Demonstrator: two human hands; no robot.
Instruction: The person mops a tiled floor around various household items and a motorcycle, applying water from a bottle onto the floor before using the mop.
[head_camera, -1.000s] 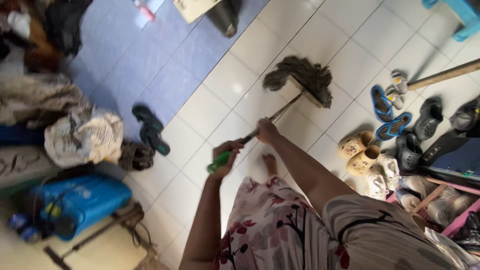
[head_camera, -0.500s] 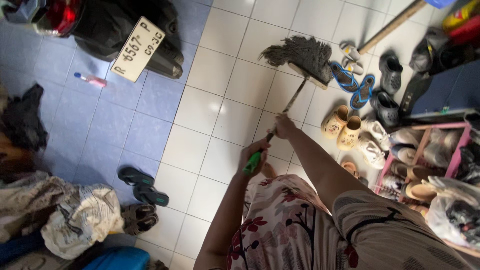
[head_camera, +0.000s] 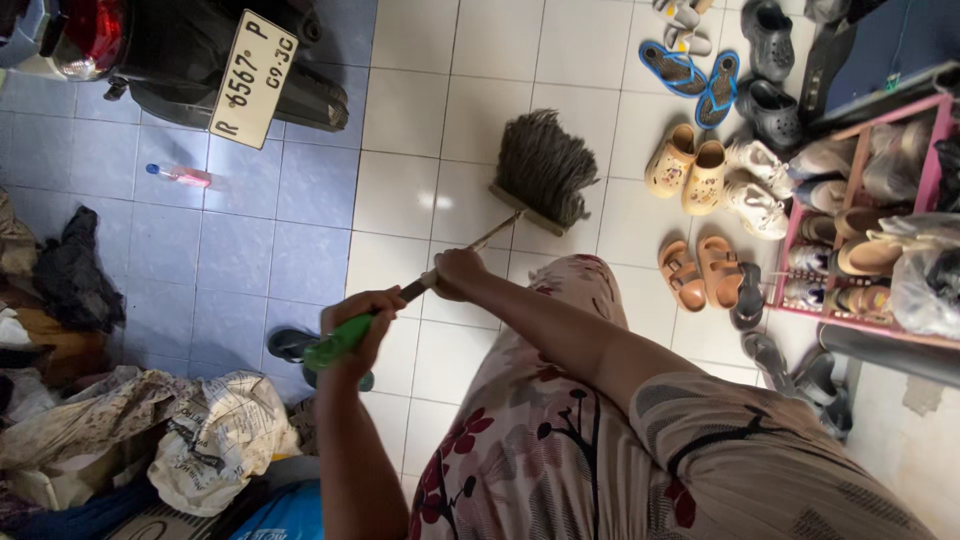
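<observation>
On white glazed floor tiles (head_camera: 400, 195), near the middle of the view: grey string-headed mop (head_camera: 545, 165) pressed flat, strands fanned away from the body, thin metal shaft running back on a slant to a green plastic grip. Right hand (head_camera: 458, 272) closed fully round the bare shaft partway up; left hand (head_camera: 358, 322) closed fully round the green grip at the upper end, fingers wrapped, nothing else held. Just beside the mop head to the right: 1 pair of cream clogs (head_camera: 688, 170), 1 pair of tan strapped sandals (head_camera: 700, 270), white trainers, blue flip-flops (head_camera: 698, 80) and dark clogs further off, all lying on the floor next to a pink shoe rack (head_camera: 850, 310) packed with footwear. To the left, well apart: blue-grey tiles (head_camera: 240, 260), rear of a black scooter (head_camera: 180, 60) with red tail lamp, small pink-and-clear bottle (head_camera: 180, 175), dark flip-flop near the left hand, heap of cloth and crumpled sacks (head_camera: 200, 440). Judged from this: mopping under way on the white tiles, with faint sheen near the mop head but no clear line between wet and dry; cannot tell how much is covered; floor around the shoes and the blue-grey section likely left to do.
</observation>
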